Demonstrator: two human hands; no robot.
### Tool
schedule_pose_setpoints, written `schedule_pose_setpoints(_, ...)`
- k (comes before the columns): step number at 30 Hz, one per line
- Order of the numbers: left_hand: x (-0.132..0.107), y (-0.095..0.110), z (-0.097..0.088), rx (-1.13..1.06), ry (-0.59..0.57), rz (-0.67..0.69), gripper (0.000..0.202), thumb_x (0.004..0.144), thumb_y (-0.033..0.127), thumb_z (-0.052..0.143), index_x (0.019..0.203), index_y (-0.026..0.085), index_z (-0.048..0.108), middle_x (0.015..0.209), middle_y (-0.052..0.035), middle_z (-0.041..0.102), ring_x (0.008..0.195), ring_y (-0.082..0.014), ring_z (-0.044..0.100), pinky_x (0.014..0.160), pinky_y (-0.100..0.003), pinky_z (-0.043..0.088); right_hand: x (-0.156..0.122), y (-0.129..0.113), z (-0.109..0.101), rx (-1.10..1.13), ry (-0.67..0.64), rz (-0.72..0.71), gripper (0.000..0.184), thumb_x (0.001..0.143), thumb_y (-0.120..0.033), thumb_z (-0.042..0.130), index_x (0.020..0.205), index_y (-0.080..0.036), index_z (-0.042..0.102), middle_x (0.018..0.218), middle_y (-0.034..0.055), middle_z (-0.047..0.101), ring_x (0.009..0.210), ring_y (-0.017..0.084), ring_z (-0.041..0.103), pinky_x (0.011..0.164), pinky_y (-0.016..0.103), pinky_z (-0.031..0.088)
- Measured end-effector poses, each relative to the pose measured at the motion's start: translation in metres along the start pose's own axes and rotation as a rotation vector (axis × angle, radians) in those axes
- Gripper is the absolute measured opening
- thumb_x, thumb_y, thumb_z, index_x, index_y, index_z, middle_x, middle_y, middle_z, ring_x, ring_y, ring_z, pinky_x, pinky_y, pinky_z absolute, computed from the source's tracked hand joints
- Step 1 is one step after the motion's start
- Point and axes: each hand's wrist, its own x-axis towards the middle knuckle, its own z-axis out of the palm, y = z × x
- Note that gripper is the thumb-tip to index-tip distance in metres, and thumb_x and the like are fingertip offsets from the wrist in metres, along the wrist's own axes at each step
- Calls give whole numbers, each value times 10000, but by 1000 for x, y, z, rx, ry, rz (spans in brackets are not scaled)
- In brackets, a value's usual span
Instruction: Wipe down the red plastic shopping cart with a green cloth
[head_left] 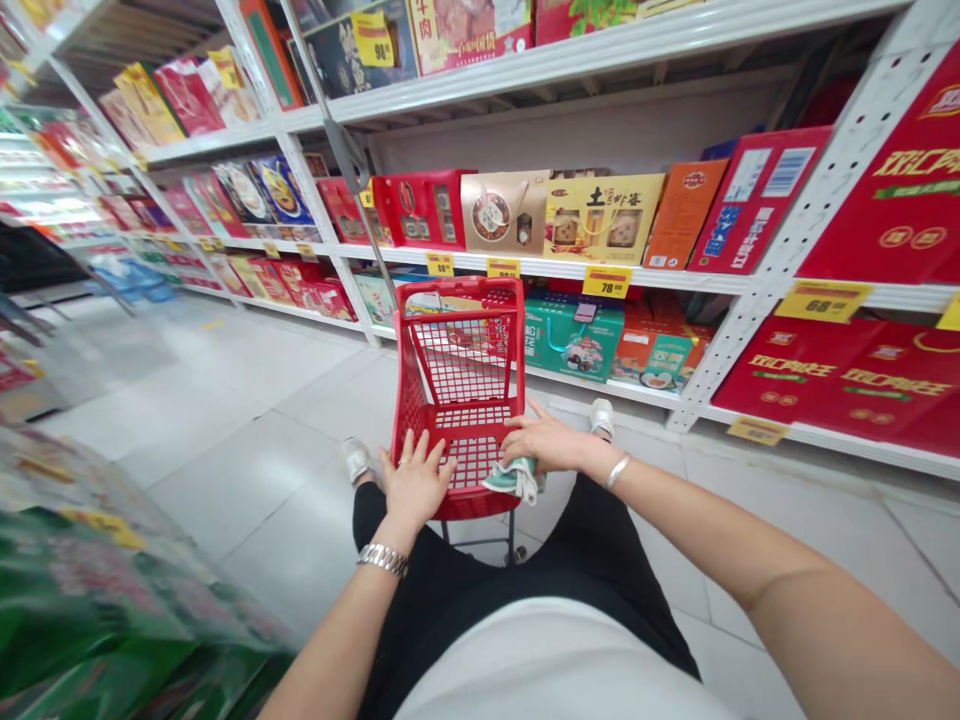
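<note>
Gripped by the right hand [546, 440], the cloth [517, 480] looks matt, soft and rumpled; just left of that grip the basket [466, 504] is smooth, faintly glossy plastic in open mesh. Just behind the grip the bracelet [618, 470] is smooth, shiny metal, and farther back to the left the watch band [382, 560] is polished metal links. Beyond the grip, the shelving [821, 200] looks like painted metal, the boxes [604, 215] glossy printed card.
</note>
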Motion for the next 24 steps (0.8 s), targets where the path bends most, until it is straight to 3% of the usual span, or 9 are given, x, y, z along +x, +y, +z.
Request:
schedule_pose_setpoints(5,-1,10,-2,-27,7,24,512,1000,453,348,1419,260,572,1573,-132,428,1512,-354,295,1177,-737,73,17,48,-34,-123,30,58,359,758,-37,729,954,-334,775,1159,-4,737,1298,273,502,1186,644,-5)
schedule_pose_setpoints(8,-5,14,-4,-14,-1,24,507,1000,461,348,1412,276,578,1570,-118,439,1512,-350,296,1181,-730,75,28,78,-48,-232,118,180,307,861,-47,639,993,-290,771,1214,49,715,1308,279,493,1181,647,62)
schedule_pose_setpoints(11,-10,17,-5,-3,-11,27,514,1000,465,342,1411,270,582,1562,-117,450,1510,-350,302,1185,-717,99,35,95,-47,-245,167,277,309,907,-55,573,1058,-257,752,1313,85,671,1383,293,440,1178,620,170)
schedule_pose_setpoints(17,-15,11,-5,-26,13,42,499,988,491,369,1397,313,592,1534,-89,495,1490,-334,348,1193,-676,146,30,85,-17,-225,162,264,265,884,-60,583,1014,-221,748,1338,106,649,1429,281,410,1194,565,214)
schedule_pose_setpoints(24,-5,-5,-2,3,16,34,531,985,498,374,1386,244,611,1523,-122,500,1471,-342,383,1218,-638,143,4,48,2,-176,202,220,295,841,-33,572,1028,-200,726,1276,107,656,1371,264,454,1203,518,230)
